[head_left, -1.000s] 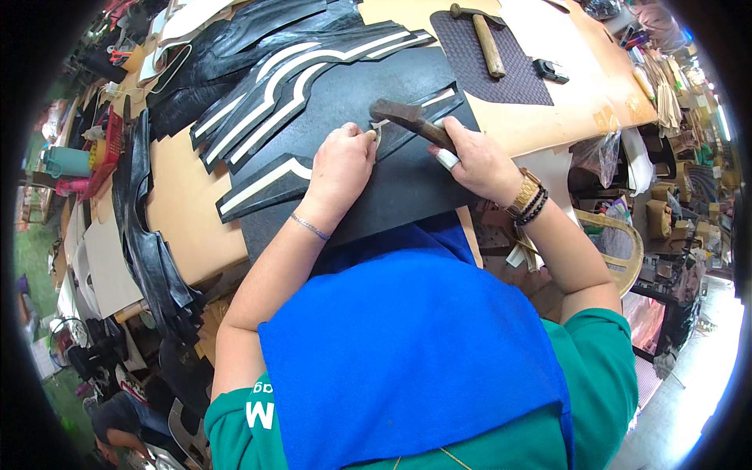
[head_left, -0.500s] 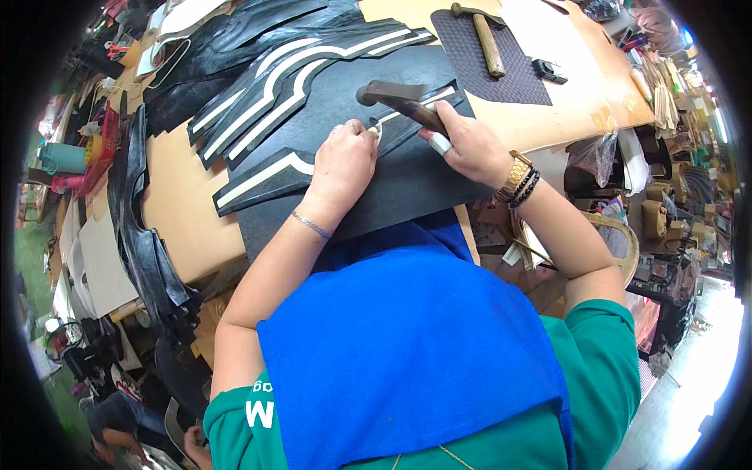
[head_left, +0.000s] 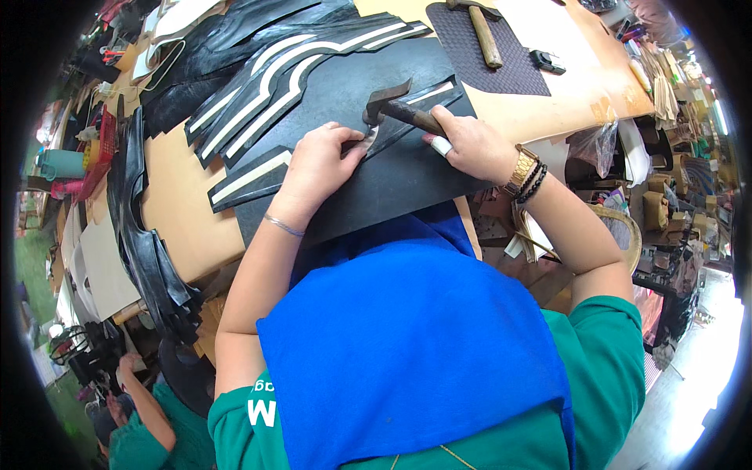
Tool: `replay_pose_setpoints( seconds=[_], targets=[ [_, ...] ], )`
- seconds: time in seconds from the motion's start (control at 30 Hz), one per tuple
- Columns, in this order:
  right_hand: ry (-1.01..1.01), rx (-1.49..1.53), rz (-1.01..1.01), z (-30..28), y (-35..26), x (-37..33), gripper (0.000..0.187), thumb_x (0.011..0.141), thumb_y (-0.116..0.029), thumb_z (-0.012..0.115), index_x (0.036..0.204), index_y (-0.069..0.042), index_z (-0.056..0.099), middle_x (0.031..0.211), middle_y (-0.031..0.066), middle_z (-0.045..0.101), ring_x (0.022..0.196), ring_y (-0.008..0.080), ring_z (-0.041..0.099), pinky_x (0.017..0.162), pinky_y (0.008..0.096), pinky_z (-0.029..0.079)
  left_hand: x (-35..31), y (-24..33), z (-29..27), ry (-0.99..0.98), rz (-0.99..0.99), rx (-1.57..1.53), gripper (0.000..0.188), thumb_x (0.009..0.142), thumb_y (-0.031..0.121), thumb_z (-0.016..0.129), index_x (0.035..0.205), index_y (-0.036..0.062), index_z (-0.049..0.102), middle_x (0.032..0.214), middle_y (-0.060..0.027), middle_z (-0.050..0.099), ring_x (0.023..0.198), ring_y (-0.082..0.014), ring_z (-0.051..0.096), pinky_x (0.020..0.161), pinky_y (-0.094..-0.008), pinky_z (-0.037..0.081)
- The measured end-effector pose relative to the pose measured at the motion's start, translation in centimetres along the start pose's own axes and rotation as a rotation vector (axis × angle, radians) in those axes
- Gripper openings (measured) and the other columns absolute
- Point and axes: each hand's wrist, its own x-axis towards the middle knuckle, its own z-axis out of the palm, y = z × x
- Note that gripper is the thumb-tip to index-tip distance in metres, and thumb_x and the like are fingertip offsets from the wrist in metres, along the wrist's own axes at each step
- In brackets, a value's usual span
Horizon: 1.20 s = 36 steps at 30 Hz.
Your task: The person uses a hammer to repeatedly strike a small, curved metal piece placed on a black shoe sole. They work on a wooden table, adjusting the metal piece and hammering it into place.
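Observation:
My right hand [head_left: 476, 150] is closed round the wooden handle of a hammer [head_left: 415, 117], a white wrap on one finger. The hammer's dark metal head points down, its face at or just above a black leather piece [head_left: 419, 117] with a white strip along it. Right beside the hammer face, my left hand [head_left: 317, 160] pinches the edge of that piece and a pale bit of strip between thumb and fingers. The piece's left end shows beyond my left hand. Beneath it lies a dark flat board [head_left: 407, 176].
Several black leather pieces with white strips [head_left: 266, 94] overlap at the upper left. A second hammer [head_left: 486, 39] rests on a dark textured mat [head_left: 521, 74], near a small black object [head_left: 547, 62]. A red basket [head_left: 100, 153] stands far left. Another person's arm [head_left: 149, 407] shows lower left.
The hammer head has turned and come down beside my left fingertips. My left hand has shifted slightly left and its fingers have spread a little. Another person's green sleeve has come in lower left.

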Motion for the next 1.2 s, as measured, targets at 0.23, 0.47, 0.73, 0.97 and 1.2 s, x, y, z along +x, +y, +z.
replay_pose_setpoints(
  seconds=[0.23,0.47,0.73,0.97,1.2],
  targets=[
    [-0.007,0.009,-0.049,-0.8,-1.4,-0.7,0.036,0.103,-0.04,0.054,0.112,-0.006,0.045,0.089,0.0244,0.069,0.085,0.046,0.068,0.074,0.0553,0.052,-1.2,0.1,0.2,0.055,0.119,0.158,0.022,0.088,0.021,0.076,0.102,0.0039,0.076,0.091,-0.0111,0.07,0.078,-0.0281,0.069,0.072,-0.0374,0.054],
    [-0.089,-0.027,0.011,-0.7,-1.5,-0.9,0.032,0.103,-0.035,0.057,0.111,-0.006,0.046,0.087,0.0252,0.067,0.083,0.0462,0.066,0.072,0.0532,0.05,-1.1,-0.3,-0.5,0.014,0.076,0.081,0.02,0.087,0.023,0.073,0.096,0.006,0.076,0.092,-0.0109,0.07,0.08,-0.031,0.069,0.076,-0.0394,0.055],
    [-0.073,-0.052,-0.057,-2.3,-3.1,-0.7,0.031,0.102,-0.032,0.059,0.111,-0.005,0.046,0.086,0.0244,0.066,0.085,0.0451,0.066,0.072,0.0514,0.051,-2.6,-0.6,0.1,0.16,0.361,0.465,0.014,0.087,0.021,0.075,0.096,0.0096,0.076,0.087,-0.0063,0.068,0.084,-0.0226,0.067,0.084,-0.0386,0.045],
    [-0.129,-0.068,0.002,-2.7,-3.9,-0.8,0.031,0.102,-0.034,0.058,0.11,-0.006,0.047,0.088,0.024,0.067,0.084,0.045,0.067,0.071,0.0509,0.052,-2.1,-1.1,-1.9,-0.074,0.083,0.133,0.016,0.087,0.023,0.075,0.093,0.0078,0.077,0.09,-0.0084,0.069,0.087,-0.0253,0.067,0.087,-0.0382,0.047],
    [-0.007,0.028,-0.108,-1.8,-3.3,-0.9,0.033,0.102,-0.036,0.058,0.111,-0.006,0.047,0.088,0.0233,0.067,0.083,0.0435,0.067,0.071,0.0507,0.051,-2.5,-1.3,-2.5,-0.073,0.295,0.331,0.014,0.091,0.019,0.069,0.1,0.0091,0.074,0.096,-0.006,0.067,0.089,-0.0255,0.067,0.087,-0.0405,0.045]
  ],
)
